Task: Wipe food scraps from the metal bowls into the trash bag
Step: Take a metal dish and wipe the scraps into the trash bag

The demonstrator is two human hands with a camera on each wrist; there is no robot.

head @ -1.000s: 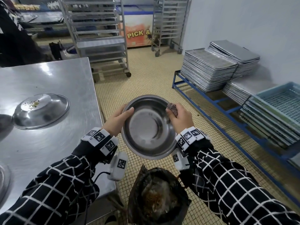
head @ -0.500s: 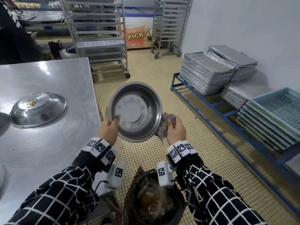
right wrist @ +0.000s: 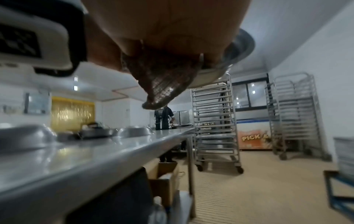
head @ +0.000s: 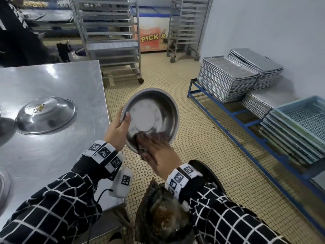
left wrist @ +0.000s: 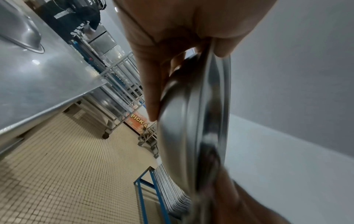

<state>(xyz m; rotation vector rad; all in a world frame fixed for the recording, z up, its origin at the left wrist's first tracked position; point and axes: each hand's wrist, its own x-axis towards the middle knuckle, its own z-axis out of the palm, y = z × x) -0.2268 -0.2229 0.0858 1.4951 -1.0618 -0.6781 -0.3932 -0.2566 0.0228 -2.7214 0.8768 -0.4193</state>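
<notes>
- The bowl [head: 152, 118] is held in the air, tilted with its inside toward the person, right of the table [head: 52, 147] and above and beyond the trash bag [head: 163, 221].
- The left hand [head: 117, 131] grips the bowl's left rim, thumb on the inside and fingers [left wrist: 151, 84] behind on the outer wall.
- The right hand [head: 159, 154] presses a brownish cloth [head: 143, 143] against the bowl's lower inner wall; fingers lie fairly straight over the cloth, blurred. In the right wrist view a flap of the cloth [right wrist: 162, 81] hangs out below the palm, so the hand has hold of it.
- The trash bag sits open on the floor near the person, below the right forearm, with brown scraps inside.
- An upturned bowl [head: 45, 115] rests on the table to the left, with crumbs on its flat base.
- The edge of another dish [head: 4, 187] shows at the table's near left.
- Far off stand wheeled racks [head: 109, 37] and a chest with "PICK &" [head: 153, 38] on its front.
- To the right, stacked trays [head: 228, 80] sit on a blue frame [head: 233, 115], with blue crates [head: 306, 120] nearer.
</notes>
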